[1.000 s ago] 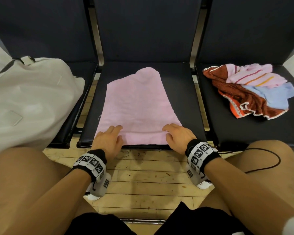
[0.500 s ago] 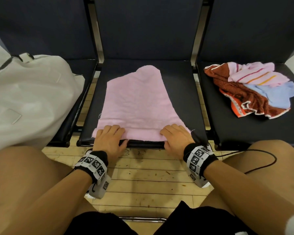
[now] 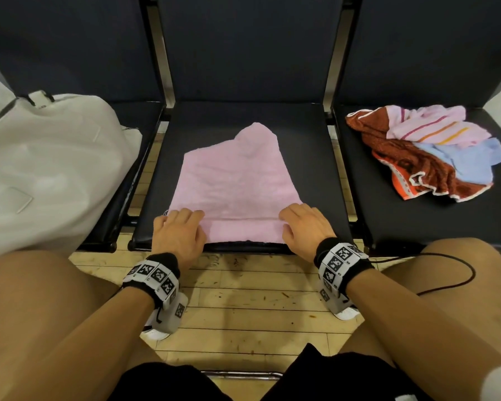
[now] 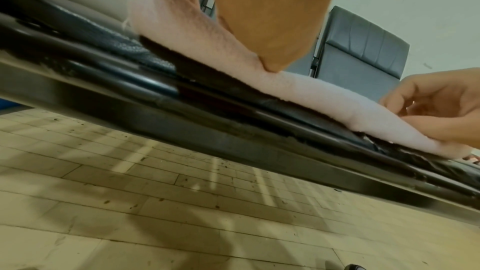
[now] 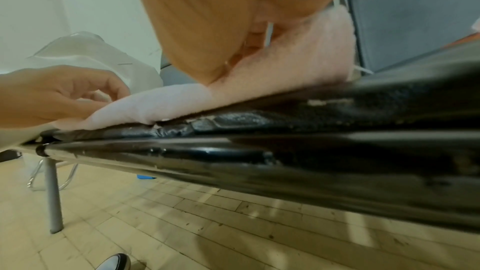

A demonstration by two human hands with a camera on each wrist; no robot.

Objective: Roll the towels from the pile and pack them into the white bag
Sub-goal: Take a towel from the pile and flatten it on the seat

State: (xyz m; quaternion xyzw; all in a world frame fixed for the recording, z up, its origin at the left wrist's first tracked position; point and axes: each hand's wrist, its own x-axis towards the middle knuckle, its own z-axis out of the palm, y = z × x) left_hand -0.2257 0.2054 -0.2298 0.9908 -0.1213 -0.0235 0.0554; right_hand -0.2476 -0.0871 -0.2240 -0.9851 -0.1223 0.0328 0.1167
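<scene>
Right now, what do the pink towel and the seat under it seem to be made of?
The pink towel looks like soft terry cloth, matte, with a fuzzy nap plain in both wrist views. The middle seat looks like black leather or vinyl, which one I cannot tell: pebbled grain, slight sheen, cracked and peeling along its front edge.

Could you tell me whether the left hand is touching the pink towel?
Touching. The right wrist view shows the left hand with its fingers curled onto the pink towel's rolled near edge.
</scene>
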